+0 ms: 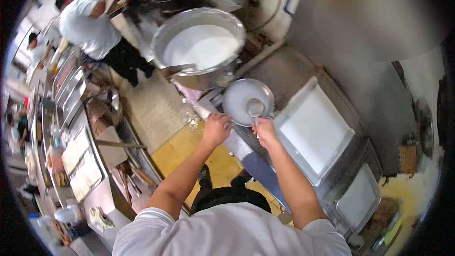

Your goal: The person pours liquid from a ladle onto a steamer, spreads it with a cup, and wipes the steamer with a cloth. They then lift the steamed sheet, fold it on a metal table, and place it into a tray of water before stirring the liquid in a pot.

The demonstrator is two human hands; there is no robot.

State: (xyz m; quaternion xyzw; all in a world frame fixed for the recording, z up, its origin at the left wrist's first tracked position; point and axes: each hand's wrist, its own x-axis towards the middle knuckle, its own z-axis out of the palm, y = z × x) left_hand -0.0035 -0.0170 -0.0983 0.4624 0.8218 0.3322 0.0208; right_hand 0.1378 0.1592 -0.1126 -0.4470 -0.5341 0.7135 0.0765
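Observation:
My right hand [266, 131] is closed round the handle of a metal ladle [255, 108]. The ladle's scoop is over a round metal basin [239, 96] that contains whitish liquid. My left hand [218, 129] is at the near left rim of this basin, its fingers curled inward. Whether those fingers grip the rim or something small, I cannot make out. Just right of my right hand lies a rectangular metal tray [350, 136] with a smooth white layer in it.
Beyond the basin stands a large metal pot [159, 50] of white liquid, a flat metal piece [177, 69] across its near rim. A second white-filled tray [358, 199] sits lower right. Left, a counter [105, 185] carries trays and utensils. A co-worker [92, 31] stands upper left.

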